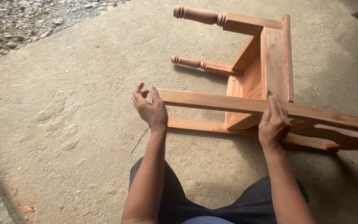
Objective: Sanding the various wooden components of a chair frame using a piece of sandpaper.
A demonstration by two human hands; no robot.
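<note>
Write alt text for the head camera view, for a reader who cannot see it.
A person's left hand touches the end of a long leg of an unfinished wooden chair lying on its side on a concrete floor, while the right hand rests on the same leg near the seat. Gravel lies at upper left.

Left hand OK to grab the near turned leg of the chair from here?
Probably yes: the left hand sits at the rail end, and only bare concrete lies between it and the turned leg.
</note>
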